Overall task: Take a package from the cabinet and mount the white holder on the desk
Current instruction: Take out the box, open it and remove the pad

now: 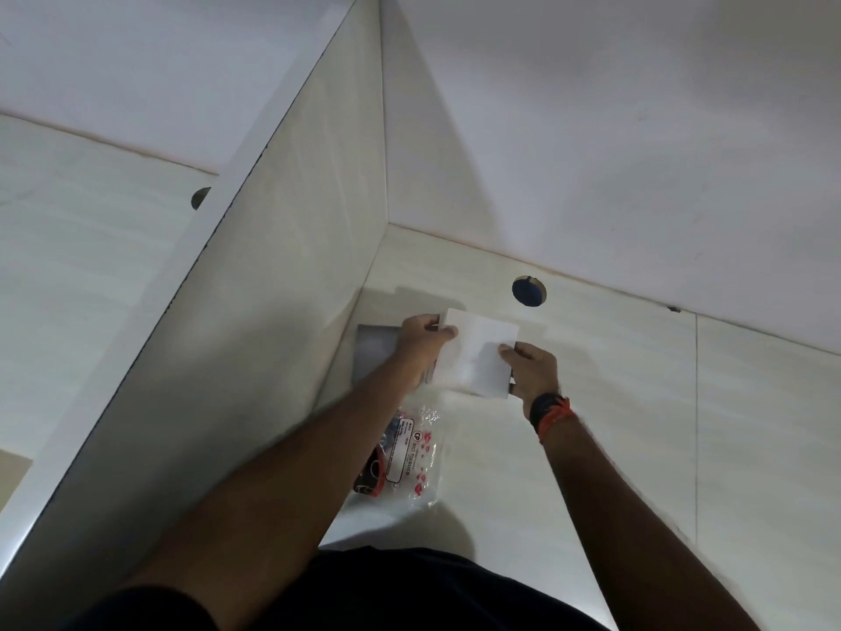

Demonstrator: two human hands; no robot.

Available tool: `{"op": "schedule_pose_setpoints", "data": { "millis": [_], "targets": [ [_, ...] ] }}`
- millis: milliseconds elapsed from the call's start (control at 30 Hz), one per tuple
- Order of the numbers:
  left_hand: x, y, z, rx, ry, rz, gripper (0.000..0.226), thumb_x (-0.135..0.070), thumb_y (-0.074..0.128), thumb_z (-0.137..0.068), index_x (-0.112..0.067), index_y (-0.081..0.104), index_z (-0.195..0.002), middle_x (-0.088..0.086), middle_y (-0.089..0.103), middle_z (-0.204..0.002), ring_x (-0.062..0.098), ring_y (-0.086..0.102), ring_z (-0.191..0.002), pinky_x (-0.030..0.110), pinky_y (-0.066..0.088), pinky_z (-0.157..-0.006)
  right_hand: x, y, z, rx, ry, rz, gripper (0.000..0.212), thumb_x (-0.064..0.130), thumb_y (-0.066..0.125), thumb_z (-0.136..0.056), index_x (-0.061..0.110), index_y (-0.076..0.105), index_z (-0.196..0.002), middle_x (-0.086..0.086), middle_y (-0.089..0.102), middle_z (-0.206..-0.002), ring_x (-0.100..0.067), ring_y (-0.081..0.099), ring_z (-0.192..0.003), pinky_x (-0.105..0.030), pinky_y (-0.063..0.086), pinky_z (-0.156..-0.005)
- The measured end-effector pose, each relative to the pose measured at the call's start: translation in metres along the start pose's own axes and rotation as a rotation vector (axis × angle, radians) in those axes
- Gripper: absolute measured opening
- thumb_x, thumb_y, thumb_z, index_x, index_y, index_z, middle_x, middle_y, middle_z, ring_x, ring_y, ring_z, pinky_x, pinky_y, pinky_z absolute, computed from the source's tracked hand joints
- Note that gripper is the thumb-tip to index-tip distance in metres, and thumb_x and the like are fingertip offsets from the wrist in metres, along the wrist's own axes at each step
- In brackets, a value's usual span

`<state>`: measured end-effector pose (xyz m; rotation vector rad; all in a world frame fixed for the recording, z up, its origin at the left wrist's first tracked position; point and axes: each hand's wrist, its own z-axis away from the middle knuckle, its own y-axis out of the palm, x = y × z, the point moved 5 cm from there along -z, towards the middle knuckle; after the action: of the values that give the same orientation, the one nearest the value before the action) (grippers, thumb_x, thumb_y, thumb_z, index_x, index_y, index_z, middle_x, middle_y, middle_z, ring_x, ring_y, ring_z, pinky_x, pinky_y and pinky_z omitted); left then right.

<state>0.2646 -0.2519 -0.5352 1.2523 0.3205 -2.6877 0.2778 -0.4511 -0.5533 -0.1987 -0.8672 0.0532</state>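
Observation:
A white holder (475, 352), a flat square piece, is held above the pale desk (637, 425) near its back left corner. My left hand (421, 341) grips its upper left edge with thumb on top. My right hand (534, 368) grips its lower right edge; a dark band and orange thread sit on that wrist. A clear plastic package (409, 453) with red and black print lies on the desk below the holder, partly hidden by my left forearm.
A tall white divider panel (273, 289) rises at the left of the desk. A round cable hole (529, 291) sits in the desk just behind the holder. A grey flat piece (375, 352) lies by the divider. White wall behind.

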Motion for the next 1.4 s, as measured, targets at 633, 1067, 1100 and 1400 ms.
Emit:
{"op": "schedule_pose_setpoints", "data": {
  "millis": [633, 1067, 1100, 1400],
  "targets": [
    [0.025, -0.005, -0.028, -0.188, 0.115, -0.289, 0.062, -0.022, 0.082, -0.071, -0.011, 0.048, -0.122, 0.003, 0.056, -0.104, 0.021, 0.056, -0.090, 0.032, 0.048, -0.084, -0.020, 0.007, -0.015, -0.207, -0.022, 0.235, 0.026, 0.019, 0.079, -0.078, 0.006, 0.075, -0.100, -0.012, 0.076, -0.098, -0.033, 0.070, -0.093, -0.048, 0.057, -0.090],
    [0.028, 0.005, -0.051, -0.099, 0.014, -0.419, 0.036, -0.044, 0.070, -0.081, -0.013, 0.069, -0.099, 0.008, 0.074, -0.100, 0.029, 0.069, -0.096, 0.026, 0.044, -0.070, -0.015, 0.010, -0.036, -0.239, -0.007, 0.355, 0.036, 0.047, 0.067, -0.086, 0.013, 0.069, -0.074, -0.007, 0.070, -0.082, -0.031, 0.064, -0.084, -0.033, 0.050, -0.078],
    [0.030, 0.005, -0.052, -0.111, 0.008, -0.425, 0.035, -0.043, 0.071, -0.080, -0.013, 0.068, -0.099, 0.008, 0.074, -0.100, 0.029, 0.068, -0.095, 0.026, 0.043, -0.070, -0.015, 0.011, -0.038, -0.244, -0.005, 0.372, 0.037, 0.046, 0.067, -0.087, 0.011, 0.069, -0.075, -0.008, 0.069, -0.082, -0.031, 0.062, -0.082, -0.032, 0.046, -0.075],
    [0.049, 0.004, -0.050, -0.113, 0.065, -0.367, 0.046, -0.038, 0.077, -0.078, -0.010, 0.065, -0.112, 0.008, 0.073, -0.103, 0.025, 0.068, -0.094, 0.027, 0.047, -0.074, -0.018, 0.012, -0.041, -0.175, -0.020, 0.494, 0.043, 0.052, 0.065, -0.087, 0.010, 0.071, -0.084, -0.005, 0.066, -0.082, -0.027, 0.060, -0.078, -0.031, 0.045, -0.073]
  ]
}}
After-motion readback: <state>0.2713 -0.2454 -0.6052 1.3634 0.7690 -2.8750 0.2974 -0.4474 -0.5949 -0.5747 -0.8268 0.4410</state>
